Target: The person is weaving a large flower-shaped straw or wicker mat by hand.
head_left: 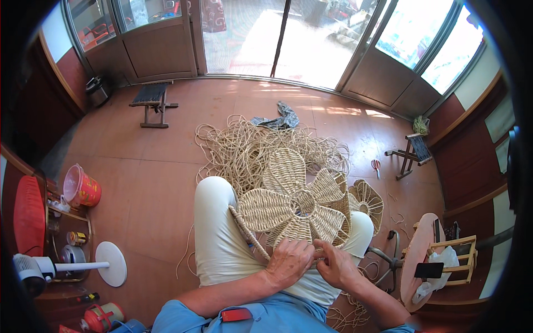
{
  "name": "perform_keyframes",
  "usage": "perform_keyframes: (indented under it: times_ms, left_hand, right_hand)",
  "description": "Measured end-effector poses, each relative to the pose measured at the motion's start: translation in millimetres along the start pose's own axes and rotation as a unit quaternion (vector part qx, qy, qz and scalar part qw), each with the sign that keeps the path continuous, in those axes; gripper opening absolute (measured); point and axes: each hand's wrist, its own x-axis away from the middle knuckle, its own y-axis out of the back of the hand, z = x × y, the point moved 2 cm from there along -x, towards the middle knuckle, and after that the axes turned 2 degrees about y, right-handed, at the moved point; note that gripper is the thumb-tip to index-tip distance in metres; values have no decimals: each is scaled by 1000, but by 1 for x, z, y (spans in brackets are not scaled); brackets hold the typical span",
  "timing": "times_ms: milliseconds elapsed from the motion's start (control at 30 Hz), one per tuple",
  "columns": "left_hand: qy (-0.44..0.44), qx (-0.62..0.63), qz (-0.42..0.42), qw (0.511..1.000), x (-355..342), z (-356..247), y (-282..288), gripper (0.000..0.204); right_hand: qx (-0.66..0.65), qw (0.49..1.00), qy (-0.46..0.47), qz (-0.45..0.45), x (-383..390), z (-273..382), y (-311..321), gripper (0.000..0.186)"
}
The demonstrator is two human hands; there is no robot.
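Well to the left of the left hand (pixel 290 259) are a red bucket (pixel 89 191) and a white stand (pixel 111 263) with 1 round base. Farther ahead on that side, a dark-seated stool (pixel 151 93) stands near a bin (pixel 98 91). To the right of the right hand (pixel 337 270) is a rounded pink tabletop (pixel 421 241), with 1 flat black slab (pixel 428 270) and a white plastic bag (pixel 447 256) beside it. Ahead of these stands a 2nd stool (pixel 420 149). Far in front of both hands, brown-framed glazed doors (pixel 158 55) admit bright light.
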Motion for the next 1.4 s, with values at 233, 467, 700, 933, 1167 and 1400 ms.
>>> perform_keyframes:
  times_ms: [233, 467, 700, 933, 1167, 1400]
  left_hand:
    - [-8, 4, -29, 1000, -1, -1, 2, 21]
    - [-8, 6, -36, 999, 1, 1, 3, 22]
    - [-8, 1, -46, 999, 5, 1, 4, 21]
    - [-8, 10, -17, 1000, 11, 3, 9, 19]
    - [-13, 10, 9, 1000, 16, 5, 14, 14]
    - [-9, -5, 29, 1000, 21, 2, 17, 13]
  right_hand:
    - [-36, 996, 5, -78, 12, -9, -11, 63]
    - [-190, 975, -116, 24, 3, -9, -2, 72]
    - [-310, 934, -158, 87, -8, -24, -6, 68]
    - [-416, 885, -175, 119, -19, -35, -23, 31]
    - [-408, 890, -176, 100, -20, -25, -23, 6]
    - [-389, 899, -173, 101, -23, -19, -24, 10]
